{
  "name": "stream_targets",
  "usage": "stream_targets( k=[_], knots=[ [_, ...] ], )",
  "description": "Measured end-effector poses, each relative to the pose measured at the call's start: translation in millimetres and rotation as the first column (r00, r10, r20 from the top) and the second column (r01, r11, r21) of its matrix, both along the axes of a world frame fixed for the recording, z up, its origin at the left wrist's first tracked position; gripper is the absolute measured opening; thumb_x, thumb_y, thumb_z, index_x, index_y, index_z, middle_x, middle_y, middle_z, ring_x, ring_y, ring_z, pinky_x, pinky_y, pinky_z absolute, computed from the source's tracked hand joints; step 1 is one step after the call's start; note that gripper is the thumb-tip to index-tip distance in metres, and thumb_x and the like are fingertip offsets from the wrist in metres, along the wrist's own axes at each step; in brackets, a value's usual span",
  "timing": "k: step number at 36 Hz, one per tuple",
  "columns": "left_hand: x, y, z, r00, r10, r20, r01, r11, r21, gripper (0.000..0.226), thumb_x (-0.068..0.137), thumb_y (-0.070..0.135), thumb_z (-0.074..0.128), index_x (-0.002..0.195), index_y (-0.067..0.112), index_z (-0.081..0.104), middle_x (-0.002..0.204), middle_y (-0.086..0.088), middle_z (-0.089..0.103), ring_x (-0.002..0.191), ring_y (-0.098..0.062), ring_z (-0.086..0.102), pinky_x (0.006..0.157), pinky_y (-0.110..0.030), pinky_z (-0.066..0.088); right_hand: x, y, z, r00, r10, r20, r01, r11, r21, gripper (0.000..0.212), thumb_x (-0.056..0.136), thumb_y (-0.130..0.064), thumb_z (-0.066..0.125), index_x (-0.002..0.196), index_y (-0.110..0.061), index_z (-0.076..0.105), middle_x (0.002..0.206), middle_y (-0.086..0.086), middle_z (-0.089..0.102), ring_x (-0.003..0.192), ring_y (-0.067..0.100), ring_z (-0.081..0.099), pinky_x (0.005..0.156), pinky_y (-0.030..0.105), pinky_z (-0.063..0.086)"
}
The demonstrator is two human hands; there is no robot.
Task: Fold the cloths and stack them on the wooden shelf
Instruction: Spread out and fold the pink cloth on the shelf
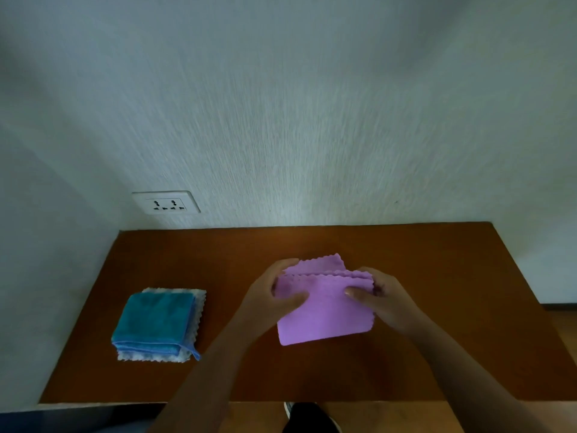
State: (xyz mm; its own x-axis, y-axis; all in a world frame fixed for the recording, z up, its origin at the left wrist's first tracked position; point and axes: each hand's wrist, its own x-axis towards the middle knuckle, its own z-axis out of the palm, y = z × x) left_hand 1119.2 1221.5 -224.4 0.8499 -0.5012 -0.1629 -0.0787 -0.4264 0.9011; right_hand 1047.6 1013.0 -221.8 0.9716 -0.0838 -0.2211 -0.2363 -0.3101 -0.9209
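A folded pink cloth with scalloped edges lies partly lifted over the middle of the wooden shelf. My left hand pinches its upper left edge, thumb on top. My right hand pinches the upper right edge the same way. On the shelf's left side a folded blue cloth rests on top of a folded white cloth, forming a small stack.
The shelf butts against a textured wall with a white power socket above its back left corner. A side wall bounds the left edge. Below the shelf's front edge a dark shoe shows on a wooden floor.
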Motion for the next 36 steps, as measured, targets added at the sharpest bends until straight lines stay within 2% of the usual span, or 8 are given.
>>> stream_targets(
  k=[3,6,13,16,21,24,28,36],
  knots=[
    [5.5,-6.6,7.7,0.903,-0.192,0.385,0.065,0.946,0.318,0.061,0.069,0.066,0.056,0.118,0.030,0.056,0.120,0.014,0.055,0.112,-0.002,0.046,0.097,-0.028,0.037,-1.5,2.2,6.7,0.999,0.046,0.018,-0.046,0.999,-0.024,0.023,0.091,-0.014,0.056,0.087,-0.036,0.054,0.087,-0.018,0.055,0.076,-0.012,0.057,0.059,0.004,0.043],
    [3.3,-24.1,17.0,0.808,-0.278,0.519,0.100,0.933,0.345,0.060,0.067,0.067,0.051,0.106,0.022,0.060,0.118,0.009,0.059,0.108,-0.003,0.044,0.095,-0.028,0.029,-3.6,3.9,9.0,0.997,0.074,0.035,-0.073,0.997,-0.038,0.020,0.090,-0.010,0.057,0.088,-0.029,0.057,0.085,-0.019,0.055,0.072,-0.019,0.055,0.057,0.004,0.041],
    [-16.2,-53.9,25.0,0.860,-0.353,0.368,0.304,0.934,0.186,0.017,0.085,0.017,0.066,0.098,0.010,0.056,0.089,0.007,0.058,0.080,-0.004,0.052,0.070,-0.004,0.036,-11.7,1.9,10.7,0.996,0.069,0.050,-0.066,0.997,-0.050,0.017,0.089,-0.002,0.055,0.086,-0.019,0.057,0.077,-0.015,0.057,0.066,-0.017,0.055,0.056,0.003,0.041],
    [-20.8,-58.2,23.0,0.864,-0.346,0.366,0.304,0.937,0.171,0.016,0.087,0.017,0.064,0.099,0.008,0.057,0.093,0.001,0.062,0.083,-0.005,0.055,0.071,-0.004,0.038,-15.6,-0.6,10.1,0.997,0.057,0.055,-0.053,0.996,-0.073,0.023,0.088,-0.007,0.058,0.083,-0.029,0.055,0.080,-0.014,0.060,0.069,-0.013,0.056,0.061,0.006,0.043],
    [-24.5,-62.8,19.3,0.902,-0.309,0.301,0.266,0.948,0.174,0.010,0.090,0.011,0.058,0.097,0.013,0.051,0.083,0.007,0.054,0.075,-0.008,0.052,0.065,-0.003,0.035,-22.2,-1.5,7.6,0.993,-0.068,0.093,0.074,0.995,-0.063,0.021,0.083,-0.008,0.065,0.094,-0.018,0.050,0.083,-0.015,0.060,0.074,-0.010,0.059,0.063,0.005,0.043],
    [-25.7,-65.5,16.9,0.904,-0.291,0.312,0.243,0.953,0.182,0.009,0.090,0.008,0.058,0.097,0.012,0.053,0.083,0.005,0.058,0.077,-0.011,0.056,0.067,-0.005,0.039,-28.6,-2.0,6.0,0.982,-0.132,0.136,0.150,0.980,-0.130,0.032,0.083,-0.011,0.067,0.090,-0.030,0.042,0.084,-0.015,0.059,0.075,-0.005,0.059,0.062,0.008,0.046],
    [-26.8,-68.0,15.8,0.912,-0.293,0.288,0.247,0.951,0.186,0.013,0.091,0.011,0.057,0.104,0.009,0.059,0.097,-0.007,0.068,0.090,-0.019,0.063,0.081,-0.025,0.051,-31.7,-4.3,4.4,0.983,-0.008,0.186,0.068,0.944,-0.321,0.030,0.085,-0.019,0.065,0.088,-0.040,0.043,0.094,-0.022,0.052,0.085,0.000,0.056,0.066,0.005,0.043],
    [-29.0,-71.5,13.0,0.902,-0.300,0.311,0.248,0.949,0.196,0.019,0.091,0.012,0.057,0.110,0.011,0.060,0.104,-0.005,0.067,0.095,-0.017,0.063,0.086,-0.023,0.049,-30.5,-11.8,3.6,0.977,0.076,0.198,0.009,0.918,-0.397,0.016,0.086,-0.021,0.062,0.090,-0.029,0.049,0.091,-0.016,0.050,0.084,0.003,0.055,0.070,0.010,0.044]
  ],
)
